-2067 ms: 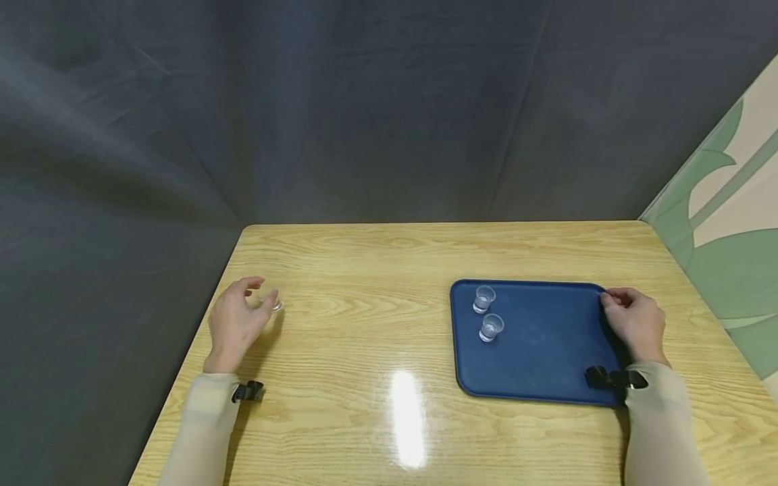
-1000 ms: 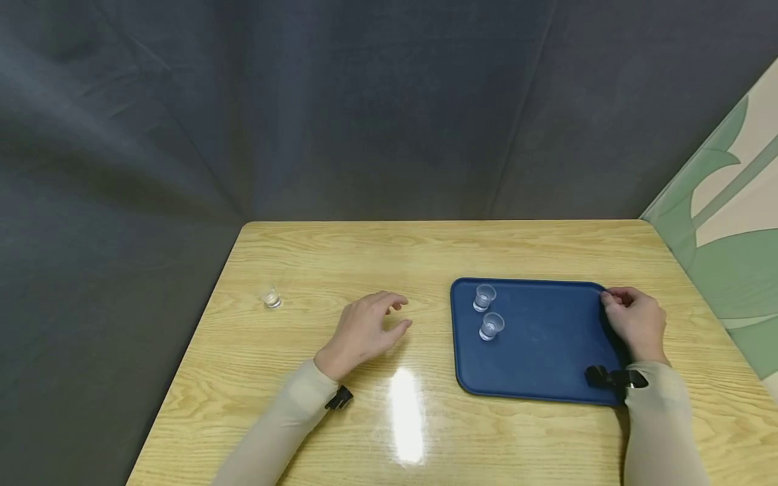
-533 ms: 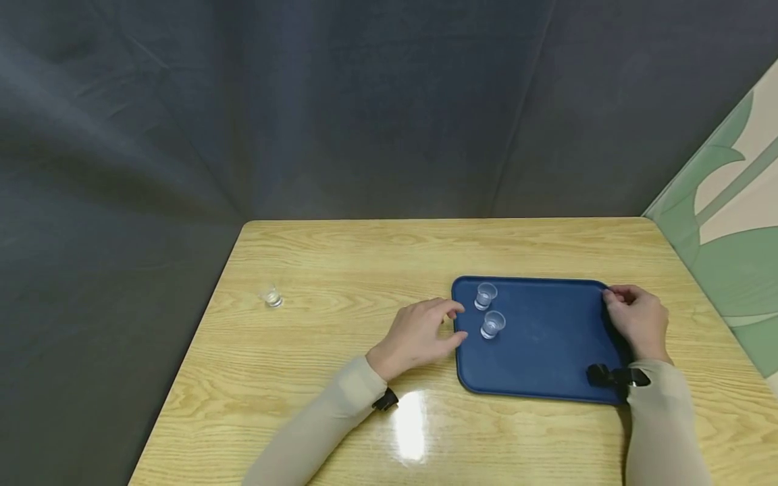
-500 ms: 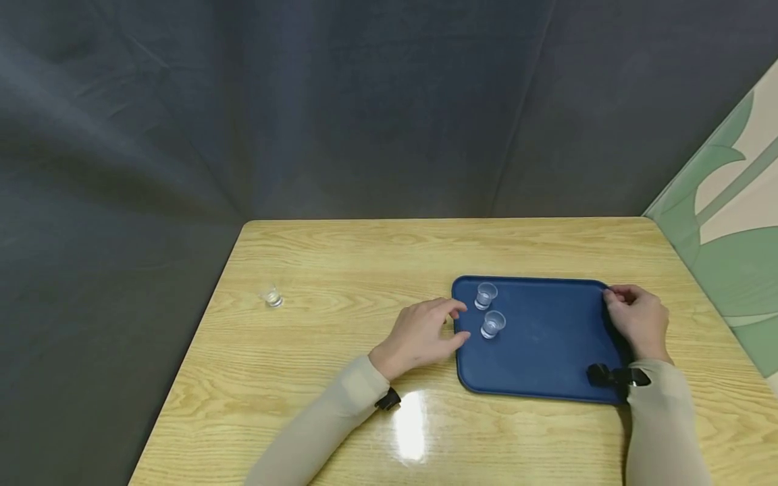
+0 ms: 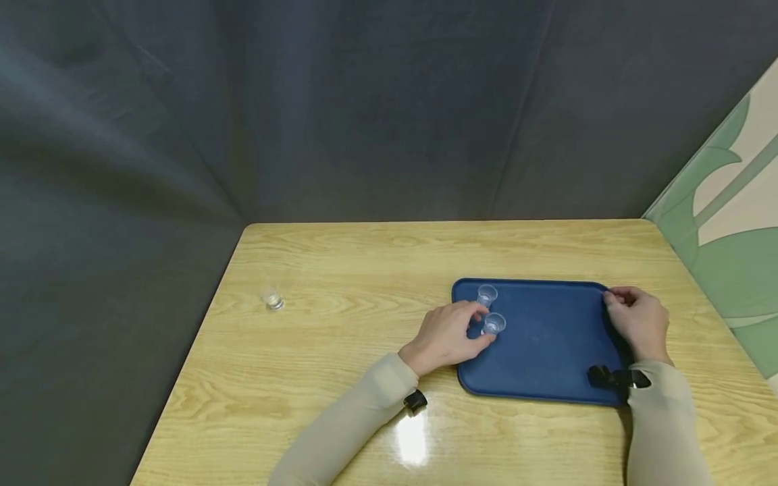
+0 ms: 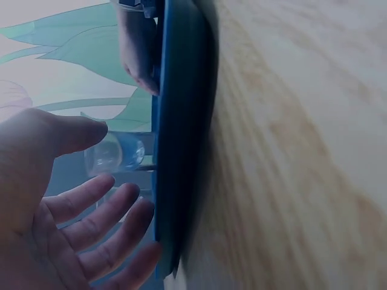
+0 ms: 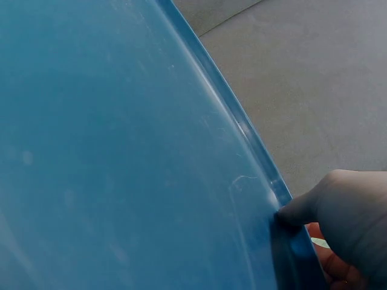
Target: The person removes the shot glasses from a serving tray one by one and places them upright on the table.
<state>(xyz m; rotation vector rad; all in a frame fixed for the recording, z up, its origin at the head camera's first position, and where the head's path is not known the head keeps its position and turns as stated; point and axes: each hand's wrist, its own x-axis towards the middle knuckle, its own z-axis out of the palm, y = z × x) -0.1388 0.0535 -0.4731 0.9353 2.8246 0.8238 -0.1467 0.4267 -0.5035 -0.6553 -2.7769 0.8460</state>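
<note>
On the blue tray [image 5: 553, 358] stand two small clear shot glasses, one behind the other near its left edge. My left hand [image 5: 446, 337] reaches over that edge, thumb and fingers spread on either side of the nearer shot glass [image 5: 496, 324]. In the left wrist view a gap shows between the fingers [image 6: 100, 226] and this glass [image 6: 126, 151]. The farther shot glass [image 5: 488, 293] is partly covered by the fingertips. At the tray's right rim, my right hand [image 5: 641, 324] pinches the edge, thumb on top in the right wrist view.
A third clear shot glass [image 5: 273, 299] stands on the wooden table [image 5: 340, 270], far to the left. Dark cloth [image 5: 377, 121] hangs behind and left of the table. A panel with green leaf shapes [image 5: 744, 283] borders the right side.
My left hand has come away from the lone glass on the left, across the table to the nearer glass on the tray. The right hand has stayed on the tray's rim.
</note>
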